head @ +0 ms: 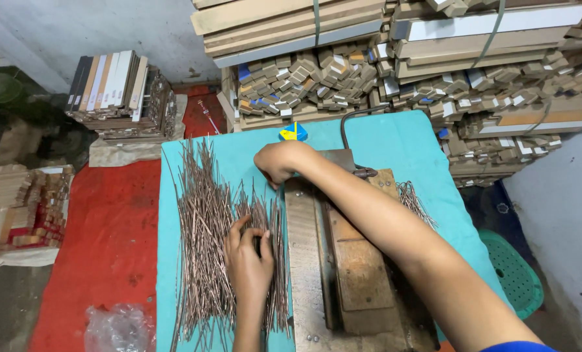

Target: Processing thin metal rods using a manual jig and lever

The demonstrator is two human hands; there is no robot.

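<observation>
While the right hand [279,163] hides its fingers, rods [203,241] blur.

Light was soft, even, overhead-ish; no hard glare. Weak shadows sat under the left hand [247,261] and right forearm. Left corner by the wall was dim. Wide-angle bend showed at the edges. Focus was sharp mid-frame, slightly soft at the borders.
</observation>
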